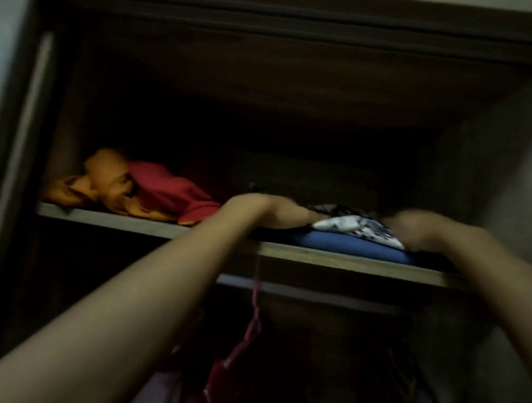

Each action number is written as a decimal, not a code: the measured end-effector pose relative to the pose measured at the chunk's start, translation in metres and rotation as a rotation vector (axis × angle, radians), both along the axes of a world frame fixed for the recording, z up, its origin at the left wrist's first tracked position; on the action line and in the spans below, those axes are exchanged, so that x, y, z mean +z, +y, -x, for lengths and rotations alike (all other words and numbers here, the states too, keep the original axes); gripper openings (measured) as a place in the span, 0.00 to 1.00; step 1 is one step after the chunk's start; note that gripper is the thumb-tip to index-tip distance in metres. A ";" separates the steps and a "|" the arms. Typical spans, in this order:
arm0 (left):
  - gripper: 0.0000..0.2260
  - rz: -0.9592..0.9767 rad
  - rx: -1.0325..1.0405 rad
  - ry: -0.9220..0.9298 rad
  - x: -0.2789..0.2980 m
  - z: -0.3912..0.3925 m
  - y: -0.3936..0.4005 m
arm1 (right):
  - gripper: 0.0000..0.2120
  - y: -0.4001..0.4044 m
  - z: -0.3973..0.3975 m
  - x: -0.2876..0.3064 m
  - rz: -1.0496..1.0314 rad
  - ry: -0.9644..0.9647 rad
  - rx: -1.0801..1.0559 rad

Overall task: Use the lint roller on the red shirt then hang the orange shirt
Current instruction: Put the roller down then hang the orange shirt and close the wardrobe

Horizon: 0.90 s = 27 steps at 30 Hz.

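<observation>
On the wardrobe shelf [152, 224], the orange shirt [102, 185] and red shirt [170, 188] lie bunched at left, while both hands, left hand [277, 211] and right hand [414, 229], reach onto the spotted cloth [353, 229] at right, seemingly steadying that pile; their grip is too blurred to tell.

Dim wardrobe interior, blurred. Both arms reach up to the upper shelf [152, 224]. Left hand [277, 211] and right hand [414, 230] rest at either end of a white patterned cloth [356, 229] lying on top of a folded blue garment [347, 245]; fingers too blurred to tell the grip. On the shelf's left part, a crumpled orange shirt [96, 186] with the red shirt [170, 189] just beside it on the right, touching and partly overlapping. Red shirt's edge is near the left wrist. Below the shelf, a hanging rail [313, 295] with a pink hanger [252, 322]; dark hung clothes beneath, unclear.
</observation>
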<state>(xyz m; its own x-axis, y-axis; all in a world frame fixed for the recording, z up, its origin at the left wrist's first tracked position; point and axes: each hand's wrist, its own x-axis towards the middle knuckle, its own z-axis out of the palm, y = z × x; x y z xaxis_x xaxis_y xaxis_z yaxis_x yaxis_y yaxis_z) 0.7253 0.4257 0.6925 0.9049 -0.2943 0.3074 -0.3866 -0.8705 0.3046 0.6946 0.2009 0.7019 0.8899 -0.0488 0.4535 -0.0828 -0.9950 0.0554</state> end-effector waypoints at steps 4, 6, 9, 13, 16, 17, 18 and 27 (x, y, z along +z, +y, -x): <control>0.31 0.147 -0.072 -0.153 0.004 0.039 0.048 | 0.14 0.011 0.005 -0.010 0.113 -0.346 0.041; 0.30 0.178 0.092 -0.251 0.009 0.048 0.088 | 0.17 0.039 0.010 -0.010 -0.058 -0.525 0.210; 0.26 0.162 0.234 -0.434 0.015 0.060 0.148 | 0.22 0.102 0.023 -0.004 -0.193 -0.602 0.515; 0.28 0.126 0.352 -0.355 -0.001 0.055 0.194 | 0.28 0.191 0.018 0.001 -0.166 -0.400 0.792; 0.34 0.117 0.279 -0.375 -0.017 0.045 0.199 | 0.37 0.232 -0.003 -0.006 -0.229 -0.196 0.847; 0.37 0.110 0.283 -0.378 -0.020 0.041 0.201 | 0.39 0.238 -0.010 -0.009 -0.269 -0.126 0.829; 0.38 0.097 0.306 -0.378 -0.022 0.036 0.203 | 0.40 0.243 -0.017 -0.011 -0.283 -0.063 0.792; 0.33 0.185 0.332 -0.331 -0.029 0.021 0.212 | 0.19 0.262 -0.026 -0.026 -0.322 -0.339 0.609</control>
